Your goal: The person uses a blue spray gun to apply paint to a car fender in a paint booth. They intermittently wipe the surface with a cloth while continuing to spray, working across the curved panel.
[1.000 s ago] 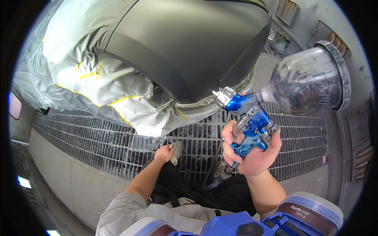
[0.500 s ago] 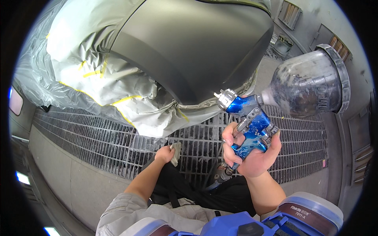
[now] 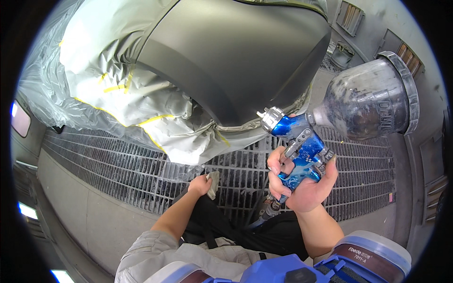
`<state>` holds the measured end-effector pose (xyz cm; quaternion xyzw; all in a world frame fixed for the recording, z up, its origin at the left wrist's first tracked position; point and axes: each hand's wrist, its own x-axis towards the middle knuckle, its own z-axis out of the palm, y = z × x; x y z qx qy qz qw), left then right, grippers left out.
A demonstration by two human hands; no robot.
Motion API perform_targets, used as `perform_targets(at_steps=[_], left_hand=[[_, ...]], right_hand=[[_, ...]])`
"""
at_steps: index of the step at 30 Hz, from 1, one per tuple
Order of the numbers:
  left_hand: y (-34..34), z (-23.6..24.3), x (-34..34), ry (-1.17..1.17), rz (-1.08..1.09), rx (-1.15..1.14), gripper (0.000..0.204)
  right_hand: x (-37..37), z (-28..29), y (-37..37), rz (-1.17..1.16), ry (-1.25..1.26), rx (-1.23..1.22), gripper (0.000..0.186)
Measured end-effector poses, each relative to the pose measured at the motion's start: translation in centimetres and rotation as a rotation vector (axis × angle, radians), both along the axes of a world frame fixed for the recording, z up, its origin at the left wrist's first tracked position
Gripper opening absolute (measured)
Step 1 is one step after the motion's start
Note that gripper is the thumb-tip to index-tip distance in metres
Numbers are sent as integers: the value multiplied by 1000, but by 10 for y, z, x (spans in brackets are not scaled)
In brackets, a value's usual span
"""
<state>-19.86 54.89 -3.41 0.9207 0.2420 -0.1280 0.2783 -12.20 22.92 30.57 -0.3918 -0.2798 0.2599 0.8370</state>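
Note:
In my right hand (image 3: 306, 188) is a blue spray gun (image 3: 302, 146), my fingers wrapped round its handle and trigger. Its silver nozzle points up and left at a matt dark grey car panel (image 3: 236, 56). A clouded, paint-smeared cup (image 3: 368, 99) with a grey lid tilts out to the right from the gun's top. The air hose (image 3: 258, 221) runs down from the handle. Lower and to the left, my left hand (image 3: 200, 185) is closed on a pale folded cloth (image 3: 213, 185), apart from the panel.
White masking sheet (image 3: 179, 141) with yellow tape edges wraps the car around the panel. Metal floor grating (image 3: 118, 165) spans the ground below. A metal can (image 3: 342, 54) stands at the back right, near a vented wall (image 3: 377, 23). A blue respirator (image 3: 288, 269) fills the lower edge.
The car and masking sheet sit slightly farther right in the picture. Both hands keep their hold on the spray gun and the cloth, with almost no movement.

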Motion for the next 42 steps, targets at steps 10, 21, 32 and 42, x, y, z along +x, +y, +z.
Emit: perform_targets(at_steps=[10, 21, 32, 42], left_hand=[[-1, 1, 0, -7, 6, 13, 48], [0, -4, 2, -5, 0, 22, 49], [-2, 2, 2, 1, -7, 6, 48], [-3, 5, 0, -18, 35, 9, 50]], right_hand=[[0, -1, -2, 5, 15, 7, 110], [1, -1, -3, 2, 29, 36, 111], [1, 1, -3, -19, 43, 14, 109], [4, -3, -3, 36, -18, 25, 109]])
